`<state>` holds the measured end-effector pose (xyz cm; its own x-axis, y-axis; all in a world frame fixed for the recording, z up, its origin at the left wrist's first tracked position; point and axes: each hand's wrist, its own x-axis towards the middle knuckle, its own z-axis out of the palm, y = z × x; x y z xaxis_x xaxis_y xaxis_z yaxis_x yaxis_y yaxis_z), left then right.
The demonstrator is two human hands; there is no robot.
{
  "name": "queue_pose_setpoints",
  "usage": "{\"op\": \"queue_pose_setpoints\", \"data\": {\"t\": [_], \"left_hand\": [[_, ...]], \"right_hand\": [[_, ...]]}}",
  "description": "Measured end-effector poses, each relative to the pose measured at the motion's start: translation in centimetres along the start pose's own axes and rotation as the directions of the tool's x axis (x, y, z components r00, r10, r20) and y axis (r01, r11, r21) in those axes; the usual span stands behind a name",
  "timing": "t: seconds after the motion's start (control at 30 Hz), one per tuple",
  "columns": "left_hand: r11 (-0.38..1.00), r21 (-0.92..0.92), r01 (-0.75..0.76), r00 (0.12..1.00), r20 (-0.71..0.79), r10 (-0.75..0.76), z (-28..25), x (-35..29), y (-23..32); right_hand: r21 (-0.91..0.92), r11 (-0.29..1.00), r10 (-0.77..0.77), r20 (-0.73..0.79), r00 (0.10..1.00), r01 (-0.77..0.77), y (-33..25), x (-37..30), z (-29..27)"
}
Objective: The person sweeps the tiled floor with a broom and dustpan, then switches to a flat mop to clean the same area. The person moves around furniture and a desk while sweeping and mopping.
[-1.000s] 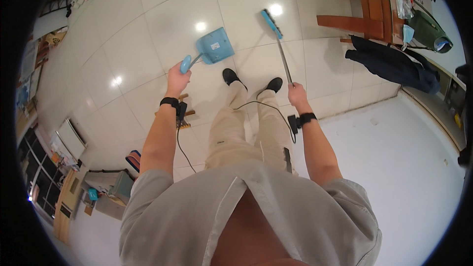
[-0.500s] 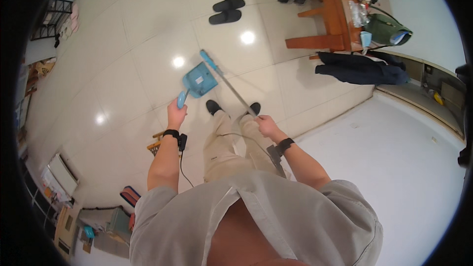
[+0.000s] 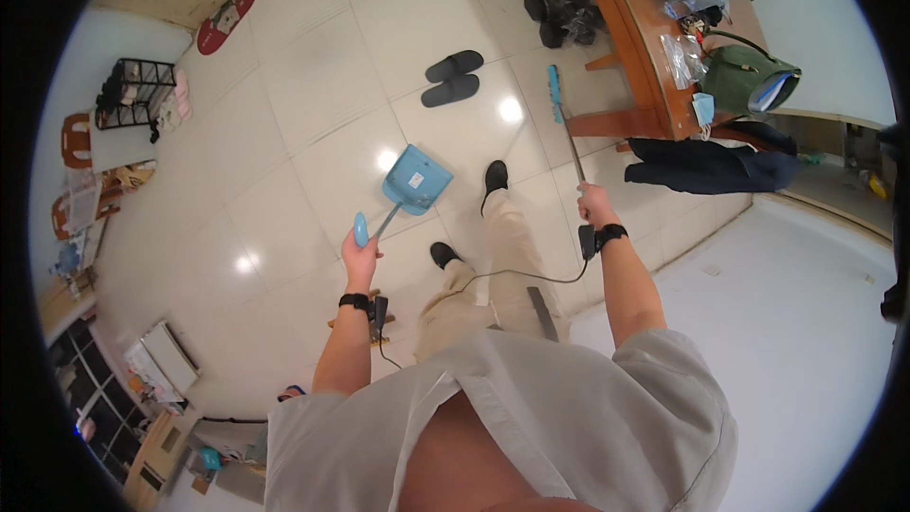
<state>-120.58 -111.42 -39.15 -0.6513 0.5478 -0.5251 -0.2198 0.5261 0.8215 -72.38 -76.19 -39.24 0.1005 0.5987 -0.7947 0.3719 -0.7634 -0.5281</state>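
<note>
My left hand is closed round the handle of a light blue dustpan, whose blue handle end sticks up above my fist. The pan is in front of my feet, with a white label inside; I cannot tell whether it touches the floor. My right hand grips the grey stick of a broom. Its narrow blue head points away from me, close to the left side of the wooden table's leg. The bristles are too small to make out.
Dark slippers lie on the tiled floor ahead. To the right stands a wooden table, with a green bag and dark clothing beside it. Dark bagged objects sit left of the table. A black rack is far left.
The broom has swung right, from beside the dustpan to near the table leg. My right foot has come forward. The dustpan has moved slightly right in view and shows more of its inside.
</note>
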Motion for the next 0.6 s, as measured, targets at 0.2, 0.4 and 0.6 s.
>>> {"op": "queue_pose_setpoints", "data": {"t": [0.2, 0.4, 0.6], "left_hand": [[0.999, -0.022, 0.030, 0.992, -0.123, -0.033, -0.8, 2.9, 9.9], [0.998, 0.030, 0.058, 0.963, -0.267, -0.048, 0.0, 7.4, 20.5], [0.996, 0.090, -0.003, 0.966, -0.257, 0.026, -0.7, 14.3, 26.1]], "right_hand": [[-0.729, 0.334, -0.350, 0.493, 0.796, 0.598, -8.6, 17.4, 1.3], [-0.541, 0.830, 0.056, 0.322, 0.945, 0.136, -19.3, 26.2, 14.4], [0.002, 0.997, 0.070, 0.275, 0.959, -0.073, -31.2, 29.9, 21.5]]}}
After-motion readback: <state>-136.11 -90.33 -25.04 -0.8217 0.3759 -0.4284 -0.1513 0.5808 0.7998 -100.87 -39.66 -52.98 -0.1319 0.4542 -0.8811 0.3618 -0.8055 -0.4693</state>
